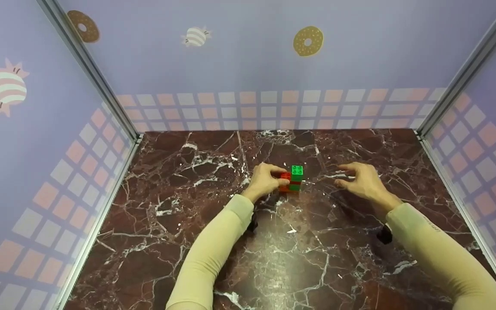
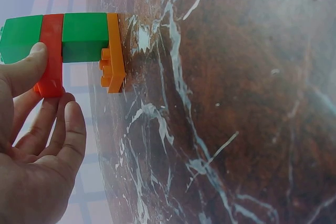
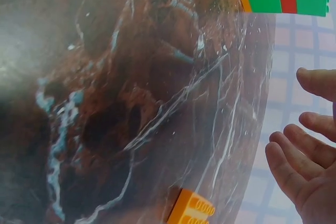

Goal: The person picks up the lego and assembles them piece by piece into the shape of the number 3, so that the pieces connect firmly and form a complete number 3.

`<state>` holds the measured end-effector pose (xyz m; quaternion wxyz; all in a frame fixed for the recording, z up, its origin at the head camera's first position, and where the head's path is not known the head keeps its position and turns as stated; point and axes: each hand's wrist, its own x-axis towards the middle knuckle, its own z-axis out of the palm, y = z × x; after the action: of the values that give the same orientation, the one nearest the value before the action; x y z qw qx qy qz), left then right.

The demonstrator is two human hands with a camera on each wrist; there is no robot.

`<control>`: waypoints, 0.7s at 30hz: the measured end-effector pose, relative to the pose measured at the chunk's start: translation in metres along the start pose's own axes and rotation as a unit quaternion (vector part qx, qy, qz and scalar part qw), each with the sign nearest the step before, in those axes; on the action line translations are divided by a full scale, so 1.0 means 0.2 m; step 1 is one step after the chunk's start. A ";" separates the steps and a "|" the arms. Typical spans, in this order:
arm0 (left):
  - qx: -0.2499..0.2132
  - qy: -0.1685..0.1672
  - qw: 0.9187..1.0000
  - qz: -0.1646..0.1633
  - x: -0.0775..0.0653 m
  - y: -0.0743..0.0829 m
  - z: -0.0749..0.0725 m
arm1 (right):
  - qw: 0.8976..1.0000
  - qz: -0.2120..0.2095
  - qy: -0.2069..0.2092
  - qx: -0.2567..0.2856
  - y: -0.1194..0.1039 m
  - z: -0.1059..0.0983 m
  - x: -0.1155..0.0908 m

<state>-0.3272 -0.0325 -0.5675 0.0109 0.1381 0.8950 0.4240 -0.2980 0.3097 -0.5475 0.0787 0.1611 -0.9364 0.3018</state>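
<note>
My left hand (image 1: 263, 181) pinches the overhanging end of a red building brick (image 2: 52, 74), thumb on one face and fingers at the other. That brick sits in an upright stack: an orange base brick (image 2: 116, 51) on the tabletop, a green brick (image 2: 85, 38) above it, then the red one, with another green brick (image 1: 297, 172) on top. The base also juts out on the left hand's side, its studs bare. My right hand (image 1: 365, 183) hovers to the right of the stack, fingers apart and holding nothing. Below it in the right wrist view lies a loose yellow-orange brick (image 3: 190, 208).
The dark red marble-patterned tabletop (image 1: 291, 258) is enclosed by a patterned back wall (image 1: 248, 64) and side walls at left and right. Metal posts stand at the two back corners. The loose brick is hidden in the head view.
</note>
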 end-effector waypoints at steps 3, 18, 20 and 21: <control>0.002 -0.001 1.000 0.002 0.00 0.00 0.00 | 1.000 0.014 0.003 0.003 0.02 -0.01 -0.02; -0.001 -0.003 1.000 0.000 0.00 0.00 0.00 | 0.996 0.082 0.013 -0.031 0.08 -0.06 -0.09; 0.000 -0.003 1.000 0.001 0.01 -0.01 0.00 | 0.995 0.091 0.013 -0.036 0.08 -0.06 -0.10; 0.002 -0.003 1.000 0.002 0.01 -0.01 0.00 | 0.995 0.095 0.015 -0.039 0.09 -0.06 -0.11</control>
<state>-0.3287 -0.0330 -0.5684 0.0129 0.1410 0.8954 0.4222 -0.2837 0.3356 -0.5521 0.0698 0.0641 -0.9573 0.2732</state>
